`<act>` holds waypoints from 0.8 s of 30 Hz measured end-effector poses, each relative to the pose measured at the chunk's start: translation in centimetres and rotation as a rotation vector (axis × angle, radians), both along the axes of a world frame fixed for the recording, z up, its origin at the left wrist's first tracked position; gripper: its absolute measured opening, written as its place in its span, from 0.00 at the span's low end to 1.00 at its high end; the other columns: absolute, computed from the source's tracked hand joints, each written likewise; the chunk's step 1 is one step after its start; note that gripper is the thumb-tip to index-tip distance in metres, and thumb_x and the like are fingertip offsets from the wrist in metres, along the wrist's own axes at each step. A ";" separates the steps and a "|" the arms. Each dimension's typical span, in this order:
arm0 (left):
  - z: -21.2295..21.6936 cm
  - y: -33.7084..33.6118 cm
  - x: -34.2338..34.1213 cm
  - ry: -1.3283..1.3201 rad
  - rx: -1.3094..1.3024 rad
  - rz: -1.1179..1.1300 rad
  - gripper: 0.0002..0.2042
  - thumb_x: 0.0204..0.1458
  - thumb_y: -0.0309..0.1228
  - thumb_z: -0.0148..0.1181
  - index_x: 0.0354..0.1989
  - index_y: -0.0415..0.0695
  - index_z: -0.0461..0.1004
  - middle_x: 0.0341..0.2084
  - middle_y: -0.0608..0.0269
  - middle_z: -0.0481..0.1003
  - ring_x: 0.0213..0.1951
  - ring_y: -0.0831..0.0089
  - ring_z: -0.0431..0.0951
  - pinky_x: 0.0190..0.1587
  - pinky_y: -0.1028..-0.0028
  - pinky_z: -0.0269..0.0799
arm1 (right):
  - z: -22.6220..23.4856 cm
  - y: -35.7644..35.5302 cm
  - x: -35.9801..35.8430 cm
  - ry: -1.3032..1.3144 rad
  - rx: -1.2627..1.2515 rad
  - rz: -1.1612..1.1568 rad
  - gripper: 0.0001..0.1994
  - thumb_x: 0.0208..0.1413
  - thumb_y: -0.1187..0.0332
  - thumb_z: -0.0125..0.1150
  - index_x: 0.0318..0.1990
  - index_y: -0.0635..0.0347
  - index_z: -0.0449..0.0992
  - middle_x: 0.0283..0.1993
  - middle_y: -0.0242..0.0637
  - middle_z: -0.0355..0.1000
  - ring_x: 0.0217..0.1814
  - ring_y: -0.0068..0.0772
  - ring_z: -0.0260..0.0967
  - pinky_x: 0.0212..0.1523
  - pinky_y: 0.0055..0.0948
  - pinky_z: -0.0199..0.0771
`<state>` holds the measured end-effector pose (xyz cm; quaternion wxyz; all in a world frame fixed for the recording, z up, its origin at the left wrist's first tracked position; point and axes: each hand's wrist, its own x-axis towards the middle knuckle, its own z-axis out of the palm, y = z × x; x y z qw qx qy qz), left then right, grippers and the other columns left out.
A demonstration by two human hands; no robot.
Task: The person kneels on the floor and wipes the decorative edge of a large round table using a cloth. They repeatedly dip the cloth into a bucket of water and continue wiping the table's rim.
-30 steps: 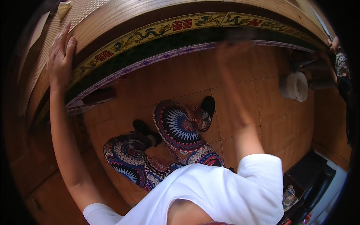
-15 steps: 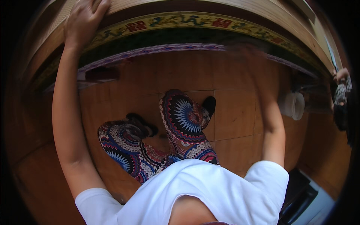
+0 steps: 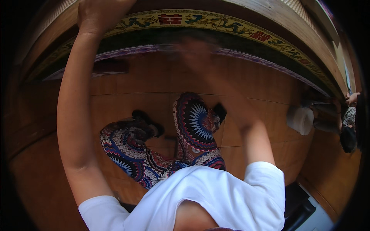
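Observation:
At the top left, my left hand lies over the wooden rail of a long bench-like piece, its thumb stretched out along the wood. The picture's edge cuts off its other fingers. My right hand is smeared by motion in front of the dark green panel below the rail. A dark blur surrounds its fingers, and I cannot tell whether it holds anything. Above the green runs a yellow band with dragon figures and red characters; a purple patterned trim lines the panel's lower edge.
My legs in patterned trousers are over the brown tiled floor. To the right stands a whitish translucent bucket. Beyond it, at the far right, is another person. A black object lies at the lower right.
My right hand has swept left along the green panel. My left hand has shifted slightly right and up along the rail. The view has turned a little.

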<state>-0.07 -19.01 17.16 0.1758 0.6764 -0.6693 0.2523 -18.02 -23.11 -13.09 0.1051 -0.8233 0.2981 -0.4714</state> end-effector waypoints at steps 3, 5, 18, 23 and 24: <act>0.4 -0.2 -0.3 0.022 -0.006 -0.009 0.24 0.56 0.44 0.55 0.56 0.40 0.76 0.52 0.45 0.77 0.57 0.49 0.73 0.61 0.58 0.66 | 4.7 4.0 12.5 0.041 -0.401 0.317 0.17 0.59 0.61 0.57 0.56 0.44 0.77 0.58 0.29 0.74 0.58 0.33 0.72 0.55 0.37 0.75; 1.2 0.0 -0.4 0.013 -0.012 -0.015 0.24 0.56 0.44 0.55 0.56 0.40 0.76 0.52 0.44 0.77 0.57 0.49 0.73 0.61 0.58 0.66 | 6.9 4.7 14.8 0.206 -0.392 0.376 0.21 0.59 0.62 0.57 0.61 0.41 0.74 0.63 0.25 0.71 0.62 0.32 0.70 0.59 0.35 0.73; -1.3 -0.2 0.1 0.024 -0.043 0.030 0.21 0.55 0.44 0.55 0.51 0.42 0.79 0.49 0.47 0.78 0.54 0.50 0.75 0.60 0.57 0.68 | 2.4 -9.4 -31.9 0.719 -0.287 -0.290 0.17 0.56 0.69 0.58 0.53 0.41 0.80 0.54 0.39 0.74 0.51 0.48 0.73 0.52 0.45 0.73; -2.8 -0.4 1.7 0.104 -0.044 0.034 0.21 0.55 0.43 0.55 0.50 0.43 0.79 0.49 0.49 0.78 0.55 0.52 0.75 0.59 0.58 0.69 | 5.1 -8.0 -31.6 0.528 -0.149 -0.344 0.13 0.58 0.70 0.58 0.50 0.51 0.80 0.51 0.48 0.74 0.52 0.50 0.71 0.53 0.44 0.71; -2.5 -0.2 1.7 0.066 -0.056 0.031 0.21 0.55 0.43 0.55 0.50 0.43 0.79 0.49 0.49 0.78 0.55 0.52 0.75 0.59 0.58 0.69 | 4.3 -7.0 -28.7 0.476 -0.196 -0.317 0.15 0.58 0.71 0.57 0.51 0.49 0.80 0.51 0.48 0.74 0.52 0.51 0.71 0.54 0.45 0.70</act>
